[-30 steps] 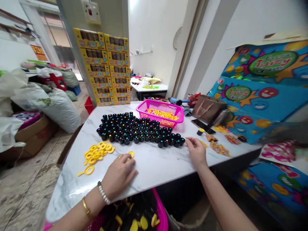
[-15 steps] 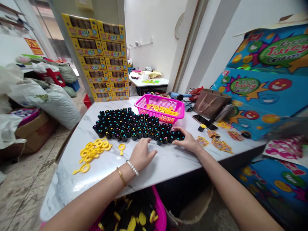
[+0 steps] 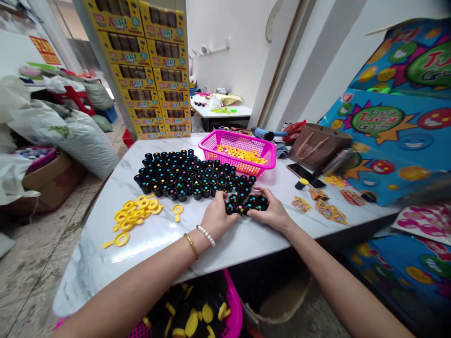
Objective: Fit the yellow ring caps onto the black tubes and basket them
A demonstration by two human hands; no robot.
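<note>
Several small black cups (image 3: 183, 176) with coloured dots inside stand packed together on the marble-look table. At the near right of this mass, a small cluster of black cups (image 3: 240, 209) sits between my two hands. My left hand (image 3: 219, 215) cups the cluster's left side, thumb at the front and fingers behind. Around the right side curls my right hand (image 3: 273, 211), its thumb along the front cups. Yellow ring-shaped wands (image 3: 137, 211) lie in a loose pile on the left, with a single yellow wand (image 3: 177, 212) nearer the cups.
Behind the cups is a pink basket (image 3: 273, 157) holding yellow pieces. To the right lie small printed packets (image 3: 329, 211), a phone (image 3: 303, 173) and a brown paper bag (image 3: 313, 145). Yellow boxes (image 3: 141, 70) are stacked at the back. Below the table edge stands another pink basket (image 3: 232, 305).
My left hand has moved right and closed against the cup cluster. My right hand keeps its hold on the right side. Those cups now stand slightly apart from the main group.
</note>
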